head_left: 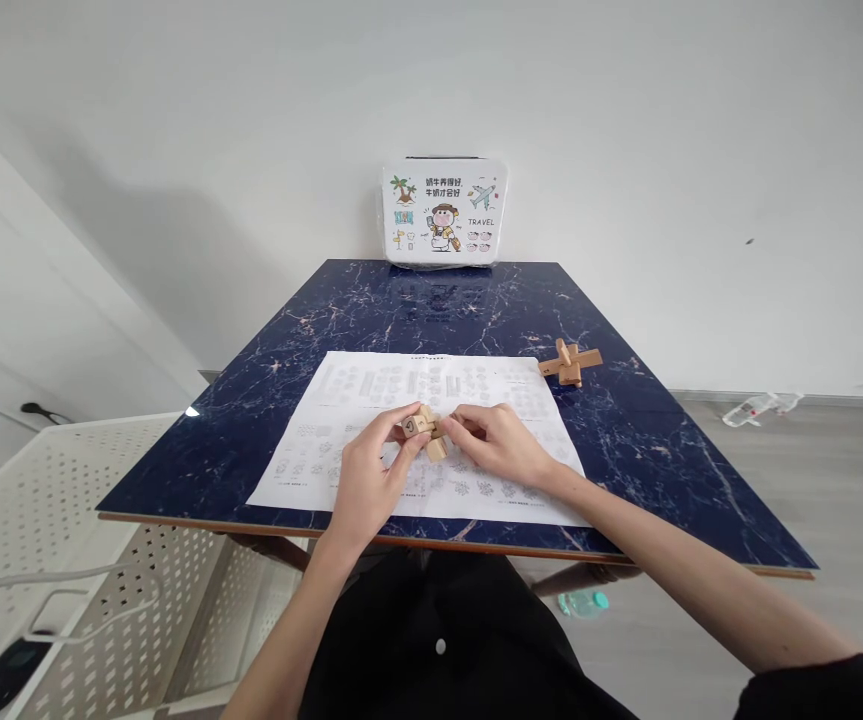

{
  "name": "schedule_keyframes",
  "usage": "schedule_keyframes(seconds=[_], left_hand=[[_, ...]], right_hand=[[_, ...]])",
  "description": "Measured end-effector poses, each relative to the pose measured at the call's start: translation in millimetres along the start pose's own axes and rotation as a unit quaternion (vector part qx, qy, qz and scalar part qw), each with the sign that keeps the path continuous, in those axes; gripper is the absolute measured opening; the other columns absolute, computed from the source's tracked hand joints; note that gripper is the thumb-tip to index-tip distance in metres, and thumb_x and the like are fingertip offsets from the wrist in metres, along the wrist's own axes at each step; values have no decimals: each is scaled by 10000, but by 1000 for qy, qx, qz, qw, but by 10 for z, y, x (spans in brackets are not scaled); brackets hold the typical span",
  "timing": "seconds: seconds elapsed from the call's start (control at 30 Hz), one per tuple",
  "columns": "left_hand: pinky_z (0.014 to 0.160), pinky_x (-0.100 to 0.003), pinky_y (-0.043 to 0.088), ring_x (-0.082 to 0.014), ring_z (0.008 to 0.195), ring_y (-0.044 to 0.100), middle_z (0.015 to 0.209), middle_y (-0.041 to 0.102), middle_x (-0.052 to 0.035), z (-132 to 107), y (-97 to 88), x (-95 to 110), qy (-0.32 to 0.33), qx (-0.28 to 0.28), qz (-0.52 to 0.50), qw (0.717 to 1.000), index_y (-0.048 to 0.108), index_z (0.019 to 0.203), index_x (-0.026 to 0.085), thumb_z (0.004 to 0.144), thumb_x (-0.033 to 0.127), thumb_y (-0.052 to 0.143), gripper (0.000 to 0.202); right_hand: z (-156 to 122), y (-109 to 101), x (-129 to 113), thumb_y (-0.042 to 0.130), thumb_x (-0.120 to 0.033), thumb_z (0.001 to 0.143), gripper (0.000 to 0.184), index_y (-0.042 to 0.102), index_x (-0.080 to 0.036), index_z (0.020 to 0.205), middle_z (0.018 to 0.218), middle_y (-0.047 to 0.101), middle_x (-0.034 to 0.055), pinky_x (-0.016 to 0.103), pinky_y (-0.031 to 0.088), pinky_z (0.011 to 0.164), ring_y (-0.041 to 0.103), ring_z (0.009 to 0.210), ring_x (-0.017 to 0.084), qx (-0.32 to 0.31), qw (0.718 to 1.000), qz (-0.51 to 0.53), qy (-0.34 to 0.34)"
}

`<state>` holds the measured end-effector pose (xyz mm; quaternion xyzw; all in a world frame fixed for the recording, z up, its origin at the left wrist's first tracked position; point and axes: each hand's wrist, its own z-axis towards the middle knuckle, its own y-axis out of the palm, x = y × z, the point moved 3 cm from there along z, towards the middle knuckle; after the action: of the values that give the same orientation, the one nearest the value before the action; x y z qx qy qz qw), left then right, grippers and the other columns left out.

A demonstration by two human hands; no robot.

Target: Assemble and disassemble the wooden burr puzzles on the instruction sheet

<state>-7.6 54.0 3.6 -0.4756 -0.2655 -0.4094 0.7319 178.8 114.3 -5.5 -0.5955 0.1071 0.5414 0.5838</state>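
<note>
Between my two hands is a light wooden interlocking puzzle [437,449], made of crossed blocks, one end marked with a dark character. My left hand [375,462] pinches its left end between thumb and fingers. My right hand [497,440] is closed on the right side of the same puzzle, its fingertips partly hiding the blocks. Under both hands lies a large white instruction sheet [371,385] printed with rows of small diagrams. A second wooden puzzle [570,365], browner and cross-shaped, rests at the sheet's far right corner.
The dark blue marbled table [288,320] carries everything. A white case with cartoon prints [444,215] stands against the wall at the back. To the left is a white perforated rack [63,480] with a cable. Plastic bottles [761,408] lie on the floor at right.
</note>
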Motion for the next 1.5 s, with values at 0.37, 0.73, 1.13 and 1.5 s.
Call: schedule_keyframes(seconds=[0.37,0.73,1.13,1.5], left_hand=[[995,-448,569,-276,1130,679,1305,701,-53,-33,39,-1,53,-27,108,992,570,1397,331,851,362,861,619],[1012,-441,598,-281,1176,712,1355,707,-39,-35,33,-1,10,-34,52,998,585,1370,329,827,377,875,617],[1105,-462,567,-310,1302,661,1389,697,-63,-32,-31,35,-55,-41,-142,988,594,1399,303,817,363,869,646],[1164,-506,505,-323,1369,595,1460,642,-48,-45,-46,26,-5,-63,-123,990,577,1431,363,824,382,879,677]], right_hand=[[-4,-22,8,516,-498,1027,499,386,-221,633,531,385,-51,289,251,526,328,500,100,27,999,16,-11],[-39,-51,-26,450,-548,1075,508,525,-209,704,518,501,-39,277,348,540,427,482,110,-21,994,109,-4],[-4,-12,1,404,-595,1086,422,583,-215,1124,853,618,3,275,448,562,541,560,106,-89,971,222,-8],[-17,-51,-48,462,-513,1083,419,562,-199,826,670,493,-40,312,377,614,461,547,113,-184,928,324,20]])
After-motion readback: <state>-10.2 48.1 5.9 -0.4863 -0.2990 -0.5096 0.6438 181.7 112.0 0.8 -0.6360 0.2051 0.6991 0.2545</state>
